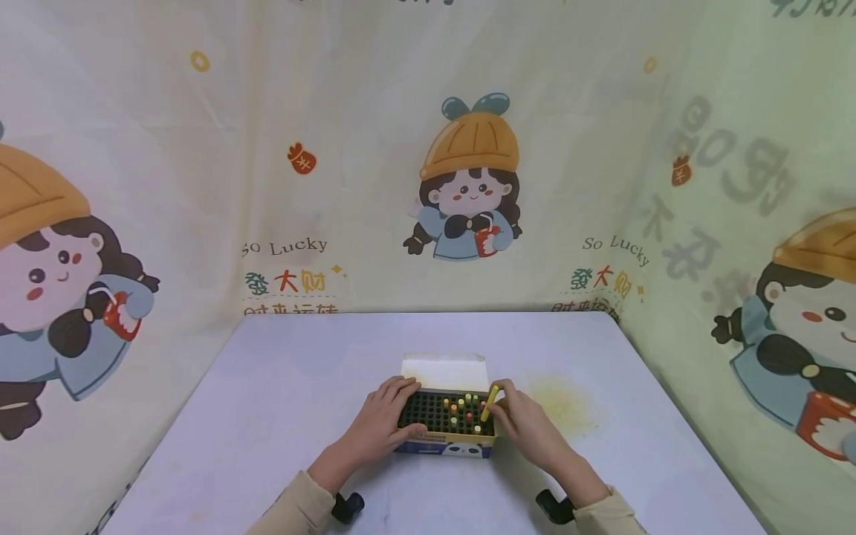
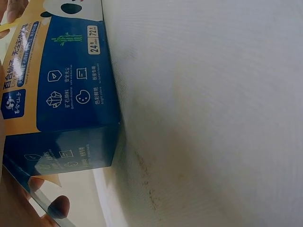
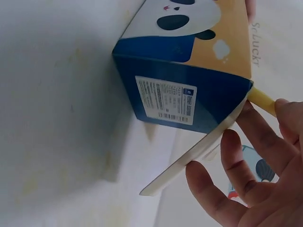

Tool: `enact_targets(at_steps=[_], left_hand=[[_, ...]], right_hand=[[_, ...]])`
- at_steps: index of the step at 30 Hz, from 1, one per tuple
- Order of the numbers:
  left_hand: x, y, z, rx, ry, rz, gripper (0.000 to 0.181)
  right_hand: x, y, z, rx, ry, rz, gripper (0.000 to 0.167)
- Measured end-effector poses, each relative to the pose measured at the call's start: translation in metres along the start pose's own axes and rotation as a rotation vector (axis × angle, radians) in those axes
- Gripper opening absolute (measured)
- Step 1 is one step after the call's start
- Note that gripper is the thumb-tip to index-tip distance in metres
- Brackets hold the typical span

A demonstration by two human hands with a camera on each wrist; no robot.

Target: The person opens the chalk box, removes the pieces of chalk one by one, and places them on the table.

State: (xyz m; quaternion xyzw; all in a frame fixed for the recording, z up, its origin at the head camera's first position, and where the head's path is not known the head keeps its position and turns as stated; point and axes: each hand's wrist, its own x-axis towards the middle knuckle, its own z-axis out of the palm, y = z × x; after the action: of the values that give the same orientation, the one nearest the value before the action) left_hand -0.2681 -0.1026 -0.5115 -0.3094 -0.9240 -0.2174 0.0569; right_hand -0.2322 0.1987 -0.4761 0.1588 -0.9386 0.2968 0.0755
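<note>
We see the Lily chalk box (image 1: pixel 431 449) standing on the white table (image 1: pixel 301 386), its panda-printed long side facing the person. At the box's left end, the left hand (image 1: pixel 374 422) grips it, thumb along the near edge and fingers at the far corner. Over the box's right end, the right hand (image 1: pixel 531 429) pinches a yellow chalk stick (image 1: pixel 491 402) between thumb and finger, tilted above the black perforated holder (image 1: pixel 420 413); we cannot tell whether its lower tip sits in a hole. Several coloured chalk sticks (image 1: pixel 454 409) stand inside the box, mostly toward its right half. Behind the box we see its raised white lid (image 1: pixel 444 370); to its right lies a yellow dust smudge (image 1: pixel 565 405). A barcode label (image 3: pixel 166 100) marks the box's right end.
</note>
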Motion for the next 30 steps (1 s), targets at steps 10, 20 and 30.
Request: enact_targets(at_steps=[10, 20, 30], left_hand=[[0.001, 0.001, 0.0, -0.014, -0.002, -0.009, 0.077], [0.0, 0.0, 0.004, 0.002, -0.01, -0.008, 0.077], [-0.001, 0.0, 0.003, 0.014, -0.007, -0.013, 0.077]], right_hand=[[0.004, 0.018, -0.02, 0.463, 0.051, 0.197, 0.028], [0.001, 0.045, -0.02, 0.48, 0.154, 0.362, 0.039], [-0.003, 0.071, -0.02, 0.448, 0.193, 0.438, 0.043]])
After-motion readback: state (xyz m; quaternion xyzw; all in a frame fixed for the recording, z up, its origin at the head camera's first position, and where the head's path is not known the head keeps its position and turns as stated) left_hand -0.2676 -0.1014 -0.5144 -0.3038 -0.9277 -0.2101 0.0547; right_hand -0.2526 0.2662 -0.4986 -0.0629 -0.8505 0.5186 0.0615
